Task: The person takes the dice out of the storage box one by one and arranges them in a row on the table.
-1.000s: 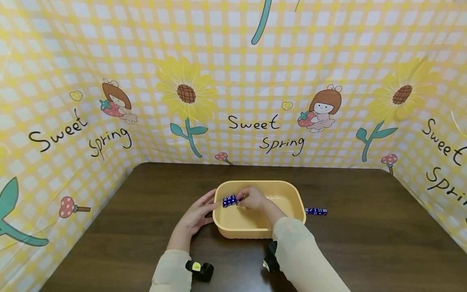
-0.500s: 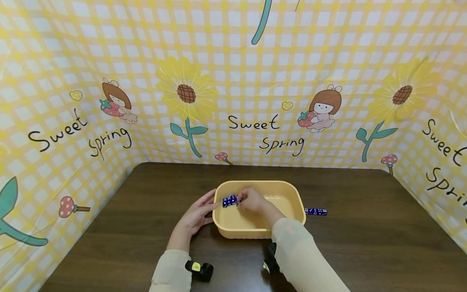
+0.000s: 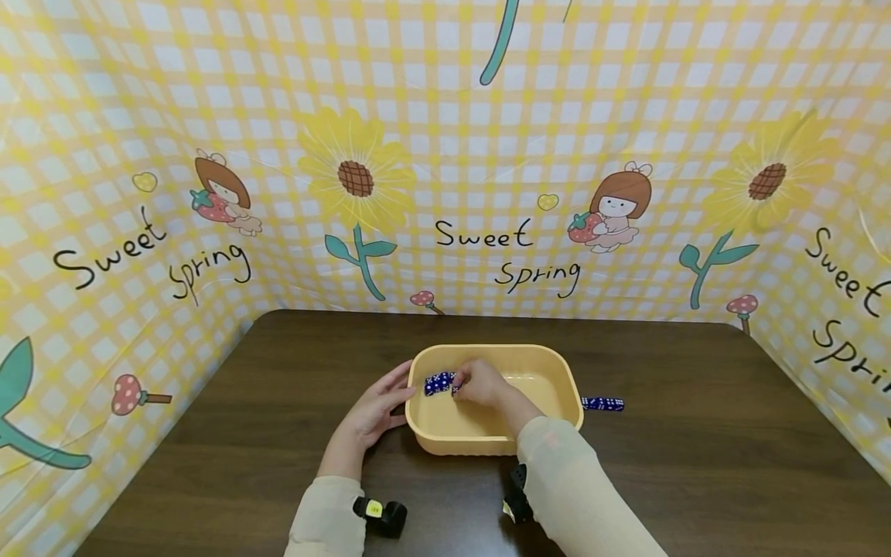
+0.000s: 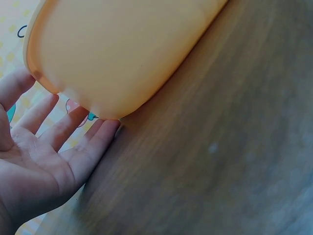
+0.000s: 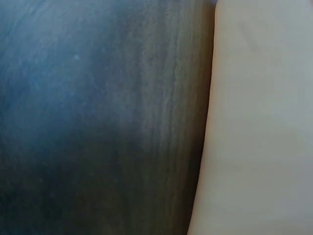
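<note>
A pale yellow plastic basin (image 3: 487,445) stands on the table. Inside it, toward the left end, lie several blue dice (image 3: 437,384) with white dots, side by side. My right hand (image 3: 483,383) reaches into the basin and pinches a blue die (image 3: 455,381) at the right end of this group; the fingers hide most of it. My left hand (image 3: 376,410) rests against the basin's left end. In the left wrist view, the fairly straight fingers (image 4: 66,127) of that hand touch the basin wall (image 4: 117,63). The right wrist view shows the basin wall (image 5: 259,122), not the hand.
A row of blue dice (image 3: 603,404) lies on the dark wooden table (image 3: 696,433) just right of the basin, its left end hidden by the rim. Yellow checked cloth (image 3: 445,155) with flower prints stands behind and at both sides of the table.
My right hand's fingers have shifted very slightly at the dice, which now sit closer together. The left hand and the basin stay in place.
</note>
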`<state>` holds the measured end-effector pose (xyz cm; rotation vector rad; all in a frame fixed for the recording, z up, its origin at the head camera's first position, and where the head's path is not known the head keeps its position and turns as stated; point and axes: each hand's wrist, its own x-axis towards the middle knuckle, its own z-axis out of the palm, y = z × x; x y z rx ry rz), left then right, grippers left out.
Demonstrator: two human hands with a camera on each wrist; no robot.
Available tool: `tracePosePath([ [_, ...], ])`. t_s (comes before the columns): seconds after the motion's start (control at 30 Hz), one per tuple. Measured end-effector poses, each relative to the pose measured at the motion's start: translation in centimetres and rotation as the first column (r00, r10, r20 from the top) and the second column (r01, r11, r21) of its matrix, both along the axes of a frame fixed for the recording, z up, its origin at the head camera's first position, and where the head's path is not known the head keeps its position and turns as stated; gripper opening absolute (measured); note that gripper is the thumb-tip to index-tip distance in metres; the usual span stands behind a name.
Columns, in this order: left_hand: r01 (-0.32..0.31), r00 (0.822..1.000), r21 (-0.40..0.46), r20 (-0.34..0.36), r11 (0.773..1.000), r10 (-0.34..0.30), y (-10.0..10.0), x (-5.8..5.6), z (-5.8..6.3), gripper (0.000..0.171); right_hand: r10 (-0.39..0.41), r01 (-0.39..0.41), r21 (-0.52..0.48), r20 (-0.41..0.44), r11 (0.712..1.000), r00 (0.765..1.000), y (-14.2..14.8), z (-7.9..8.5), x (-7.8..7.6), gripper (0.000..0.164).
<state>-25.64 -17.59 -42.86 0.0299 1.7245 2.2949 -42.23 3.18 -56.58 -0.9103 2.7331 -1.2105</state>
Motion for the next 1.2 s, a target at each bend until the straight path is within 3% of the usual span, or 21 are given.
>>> tracePosePath([
  [0.13,0.014,1.0,-0.002,-0.003,1.0,-0.014,-0.1,-0.2,-0.2,0.053,0.041,-0.041,-0.052,0.001,0.998,0.999,0.4,-0.9,-0.8,0.02],
  [0.17,0.017,1.0,-0.004,-0.007,1.0,-0.017,-0.1,-0.2,-0.3,0.053,0.033,-0.032,-0.048,0.016,0.998,0.999,0.4,1.0,0.8,0.018],
  [0.27,0.024,0.999,-0.008,-0.031,1.0,-0.025,-0.1,-0.2,-0.4,0.055,-0.029,0.031,-0.015,0.154,0.999,0.988,0.1,5.0,3.7,0.013],
  [0.37,0.052,0.995,-0.004,-0.083,0.999,-0.052,-0.2,0.0,-0.5,0.055,-0.034,0.041,-0.03,0.21,0.999,0.977,0.3,7.5,5.2,0.013],
  [0.43,0.065,0.992,-0.004,-0.112,0.998,-0.065,-0.2,0.1,-0.5,0.055,0.013,0.004,-0.082,0.208,0.997,0.978,0.6,6.0,3.6,0.013],
  [0.53,0.061,0.993,-0.001,-0.101,0.998,-0.061,-0.2,0.1,-0.4,0.055,0.069,-0.052,-0.117,0.143,0.992,0.987,1.3,5.3,2.4,0.014],
  [0.63,0.022,0.999,-0.007,-0.046,1.0,-0.022,-0.1,0.0,-0.3,0.055,0.029,-0.02,-0.066,0.129,0.998,0.991,1.4,9.6,5.1,0.013],
  [0.77,-0.005,1.0,-0.008,0.001,1.0,0.005,0.1,0.0,-0.1,0.053,-0.034,0.044,-0.06,0.163,0.997,0.986,1.5,17.6,10.6,0.013],
  [0.87,-0.01,1.0,-0.008,0.012,1.0,0.01,0.1,-0.1,0.0,0.053,-0.044,0.064,-0.098,0.191,0.993,0.981,1.8,21.0,12.8,0.012],
  [0.93,-0.014,1.0,-0.003,0.018,1.0,0.015,0.2,-0.1,0.0,0.053,-0.046,0.061,-0.086,0.165,0.994,0.985,2.3,21.8,13.0,0.011],
  [1.03,-0.017,1.0,-0.005,0.01,1.0,0.017,0.1,-0.2,-0.2,0.054,-0.04,0.049,-0.065,0.123,0.997,0.992,3.3,21.7,12.0,0.011],
  [1.2,-0.018,1.0,-0.01,0.012,1.0,0.018,0.1,-0.2,-0.2,0.053,-0.043,0.052,-0.061,0.133,0.997,0.99,4.6,21.9,11.0,0.009],
])
